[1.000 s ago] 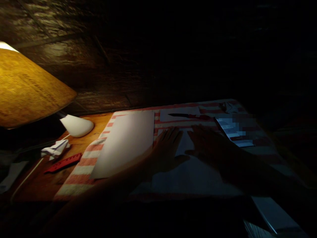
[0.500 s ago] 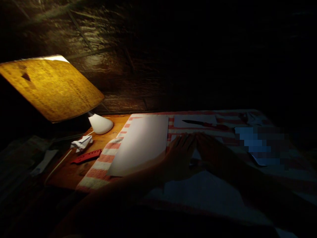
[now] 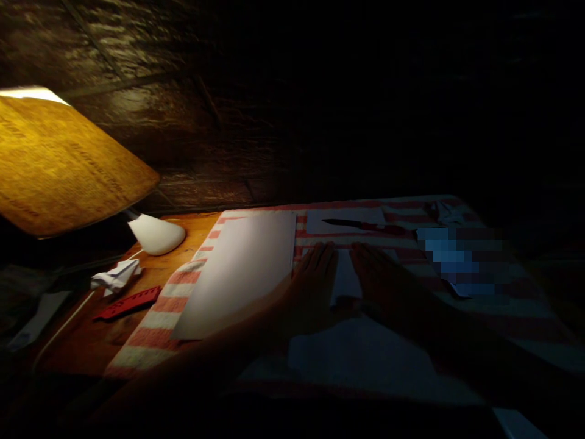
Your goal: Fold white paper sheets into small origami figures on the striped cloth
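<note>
In dim light, my left hand (image 3: 306, 292) lies flat with its fingers stretched forward on a white sheet of paper (image 3: 346, 277). My right hand (image 3: 381, 277) rests palm down on the other side of that paper, its fingers also extended. A strip of the paper shows between the two hands; the rest is hidden beneath them. Nearer to me lies another white sheet (image 3: 356, 360), in shadow. Left of my left hand is a larger stack of white paper (image 3: 256, 256), brightly lit.
A knife (image 3: 351, 225) lies on a paper piece (image 3: 315, 225) behind my hands. On the left stand a lamp (image 3: 158, 235), crumpled paper (image 3: 116, 277) and a red toothed object (image 3: 130, 303). A striped cloth (image 3: 171, 305) covers the table. A pixelated bluish item (image 3: 452, 262) lies right.
My hands have moved apart, from fingertips meeting to a gap that shows the paper between them. The view has turned slightly right, so the lamp sits further left.
</note>
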Available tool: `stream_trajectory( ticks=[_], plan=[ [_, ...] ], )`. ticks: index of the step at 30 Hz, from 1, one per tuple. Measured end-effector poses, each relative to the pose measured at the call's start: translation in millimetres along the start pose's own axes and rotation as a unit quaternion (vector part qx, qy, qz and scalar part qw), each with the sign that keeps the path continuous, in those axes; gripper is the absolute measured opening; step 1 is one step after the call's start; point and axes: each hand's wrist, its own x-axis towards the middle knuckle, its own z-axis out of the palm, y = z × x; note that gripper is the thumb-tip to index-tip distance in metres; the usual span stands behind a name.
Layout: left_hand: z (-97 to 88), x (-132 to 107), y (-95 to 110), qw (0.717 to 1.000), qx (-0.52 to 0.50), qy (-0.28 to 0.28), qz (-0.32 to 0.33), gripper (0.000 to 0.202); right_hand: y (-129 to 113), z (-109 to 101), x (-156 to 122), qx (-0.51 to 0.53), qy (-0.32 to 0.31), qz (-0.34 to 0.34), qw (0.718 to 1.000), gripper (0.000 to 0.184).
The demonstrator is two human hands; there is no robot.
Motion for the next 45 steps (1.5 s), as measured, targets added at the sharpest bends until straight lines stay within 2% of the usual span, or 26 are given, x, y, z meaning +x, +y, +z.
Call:
stream_trajectory(
  ticks=[8, 13, 17, 22, 24, 27, 30, 34, 39, 41, 45],
  plan=[
    [2.1, -3, -1, 0.999, 0.035, 0.001, -0.029, 0.114, -5, -10, -8, -0.048, -0.033, 0.065, 0.996, 0.085],
    [3.7, -4, -2, 0.999, 0.035, 0.008, -0.033, 0.116, -9, -22, -4, -0.083, -0.038, 0.076, 0.993, 0.083],
    [0.0, -4, -3, 0.999, 0.024, 0.009, -0.03, 0.112, -8, -22, -6, -0.085, -0.013, 0.083, 0.993, 0.084],
    [-3.4, -4, -10, 1.0, 0.012, 0.007, -0.003, 0.113, -2, -20, -6, -0.022, 0.034, 0.116, 0.992, 0.088],
    [-3.1, -3, -12, 1.0, 0.006, 0.0, 0.03, 0.114, 1, -18, -4, 0.006, 0.044, 0.098, 0.994, 0.09],
    [-3.1, 1, -9, 0.996, -0.025, -0.008, 0.081, 0.111, 1, -10, 0, 0.056, 0.038, 0.015, 0.998, 0.095],
    [-4.3, 4, -2, 0.996, -0.041, -0.012, 0.084, 0.106, -2, -2, 3, 0.091, 0.026, -0.017, 0.995, 0.102],
    [-5.1, 6, 1, 0.996, -0.045, -0.014, 0.079, 0.109, -5, 1, 4, 0.081, 0.023, -0.019, 0.996, 0.105],
    [-3.3, 4, -4, 0.995, -0.043, -0.007, 0.086, 0.112, -5, -2, 3, 0.041, 0.013, -0.026, 0.999, 0.101],
    [-2.9, 2, -5, 0.997, -0.035, -0.005, 0.07, 0.111, -7, -5, 3, 0.032, 0.002, -0.01, 0.999, 0.098],
    [-3.6, -1, -4, 0.999, -0.022, 0.003, 0.028, 0.108, -9, -13, 3, 0.042, 0.0, 0.063, 0.997, 0.094]
  ],
)
